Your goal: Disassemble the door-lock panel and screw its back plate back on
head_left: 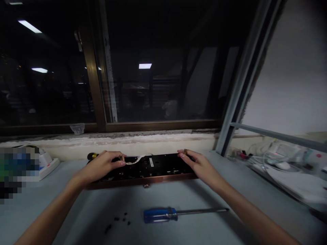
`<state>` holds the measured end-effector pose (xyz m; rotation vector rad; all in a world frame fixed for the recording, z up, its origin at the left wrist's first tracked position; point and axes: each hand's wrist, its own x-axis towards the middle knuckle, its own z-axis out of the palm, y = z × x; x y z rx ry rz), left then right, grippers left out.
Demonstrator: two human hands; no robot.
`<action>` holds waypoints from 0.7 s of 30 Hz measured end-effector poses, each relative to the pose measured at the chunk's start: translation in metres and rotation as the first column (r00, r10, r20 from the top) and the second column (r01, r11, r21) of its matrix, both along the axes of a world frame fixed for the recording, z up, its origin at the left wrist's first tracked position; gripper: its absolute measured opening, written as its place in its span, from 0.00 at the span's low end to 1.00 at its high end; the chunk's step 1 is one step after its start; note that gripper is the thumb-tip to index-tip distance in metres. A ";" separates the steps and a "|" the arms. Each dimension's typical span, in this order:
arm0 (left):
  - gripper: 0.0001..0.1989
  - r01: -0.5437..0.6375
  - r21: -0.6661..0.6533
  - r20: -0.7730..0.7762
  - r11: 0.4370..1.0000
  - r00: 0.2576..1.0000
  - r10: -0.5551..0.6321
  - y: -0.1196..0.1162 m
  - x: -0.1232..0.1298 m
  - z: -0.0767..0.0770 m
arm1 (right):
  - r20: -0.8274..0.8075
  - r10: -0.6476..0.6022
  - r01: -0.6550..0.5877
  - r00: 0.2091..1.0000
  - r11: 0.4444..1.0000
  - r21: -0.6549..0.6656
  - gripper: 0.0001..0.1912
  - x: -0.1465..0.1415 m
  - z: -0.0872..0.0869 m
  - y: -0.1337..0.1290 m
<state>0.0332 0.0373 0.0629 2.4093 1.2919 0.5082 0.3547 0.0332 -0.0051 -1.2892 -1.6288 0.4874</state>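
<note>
A long black panel point(163, 165) with a copper-coloured front edge point(166, 178) lies on the table below the window. A white cable point(138, 158) and a white label point(151, 162) show on its dark top. At its left end, my left hand point(104, 165) pinches a small brass-coloured post point(121, 157) between thumb and fingers. My right hand point(198, 162) is closed at the right end, its fingertips around another small brass-coloured post point(185, 151). A round metal knob point(146, 186) sticks out at the panel's front. Both hands cover parts of the panel's ends.
In front lies a screwdriver point(160, 215) with a blue handle, its shaft pointing right. Several small black pieces point(124, 219) are scattered left of it. A yellow-and-black handle point(92, 156) shows behind my left hand. Cables point(276, 160) and a white power strip point(49, 170) lie at the sides.
</note>
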 end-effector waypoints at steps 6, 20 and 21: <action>0.13 0.014 0.030 0.015 0.999 1.000 -0.015 0.003 0.004 0.007 | 0.021 -0.030 0.030 0.999 1.000 0.000 0.22 0.002 0.007 0.000; 0.13 0.028 0.092 0.003 0.995 1.000 -0.028 -0.002 0.002 0.008 | 0.561 -0.415 -0.145 0.716 0.698 0.702 0.15 -0.051 0.039 -0.041; 0.13 0.030 0.092 0.007 0.995 1.000 -0.030 -0.003 0.001 0.009 | 0.643 -0.408 -0.239 0.648 0.693 0.680 0.15 -0.063 0.037 -0.042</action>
